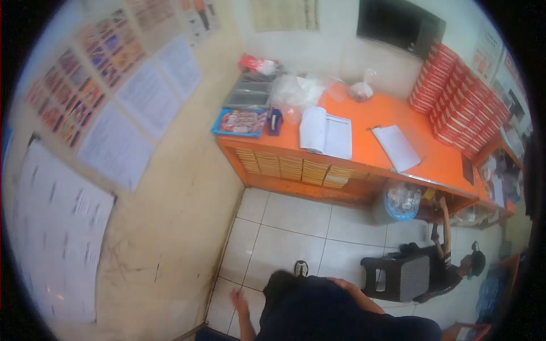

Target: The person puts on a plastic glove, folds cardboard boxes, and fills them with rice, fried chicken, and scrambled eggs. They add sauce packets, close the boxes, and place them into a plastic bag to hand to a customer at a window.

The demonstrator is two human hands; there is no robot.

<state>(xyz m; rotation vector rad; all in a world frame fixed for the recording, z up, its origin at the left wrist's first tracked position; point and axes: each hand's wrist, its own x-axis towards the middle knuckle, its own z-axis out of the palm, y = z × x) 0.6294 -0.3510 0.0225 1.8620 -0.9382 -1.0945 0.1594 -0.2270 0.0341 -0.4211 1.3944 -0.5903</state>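
My left hand (239, 299) is raised beside my body near the wall, its fingers loosely apart and nothing visible in it. Against my dark clothing (318, 307) rests my right hand (343, 283), fingers stretched out flat and holding nothing that I can see. One of my shoes (301, 268) shows on the white tiled floor (293, 244) just ahead. Both hands are well away from the orange counter (364, 122).
On the counter lie an open notebook (327, 133), a clipboard (396, 148), a blue tray (242, 122) and stacked red boxes (466, 102). A blue bin (401, 204) stands below. Right, a co-worker (449, 275) reaches under the counter beside a dark stool (404, 278).
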